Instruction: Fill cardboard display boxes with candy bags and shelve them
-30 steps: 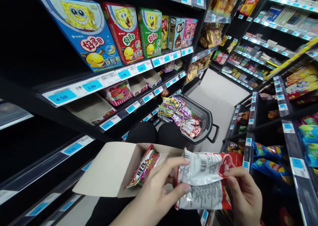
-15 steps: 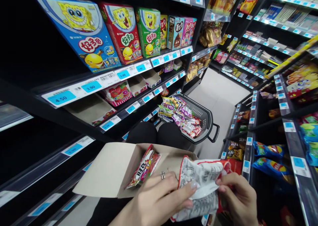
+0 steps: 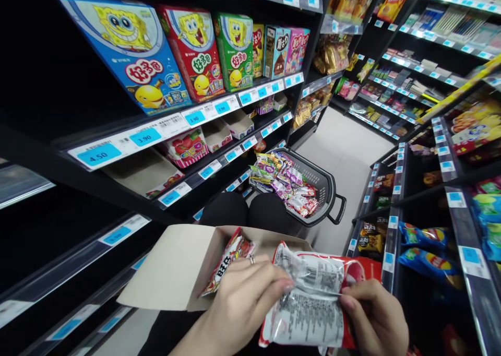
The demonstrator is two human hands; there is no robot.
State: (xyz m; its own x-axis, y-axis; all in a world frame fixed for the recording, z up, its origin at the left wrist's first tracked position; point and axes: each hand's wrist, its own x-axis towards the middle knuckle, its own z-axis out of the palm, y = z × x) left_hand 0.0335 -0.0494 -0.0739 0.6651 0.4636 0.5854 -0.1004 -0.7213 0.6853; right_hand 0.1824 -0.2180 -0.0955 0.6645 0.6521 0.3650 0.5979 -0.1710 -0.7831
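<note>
Low in the view, my left hand (image 3: 250,293) and my right hand (image 3: 371,309) pinch the back seam of a red and white candy bag (image 3: 309,314). The bag's printed rear side faces up. My left thumb and forefinger close on the seam near its middle, and my right fingers hold its right part. Under my hands lies an open cardboard box (image 3: 172,262) with its flap out to the left. Inside it another red and white candy bag (image 3: 225,259) leans, partly covered by my left hand.
A grey basket (image 3: 332,189) full of small snack packets stands on the floor ahead, past my knees. Snack boxes (image 3: 129,58) line the left shelf above a row of price tags. Blue chip bags (image 3: 430,267) sit on the right shelf, and more shelves rise beyond the aisle.
My left hand has shifted left and gone from lying across the bag to pinching its seam. The bag has turned slightly and lies flatter. My right hand has lowered a little.
</note>
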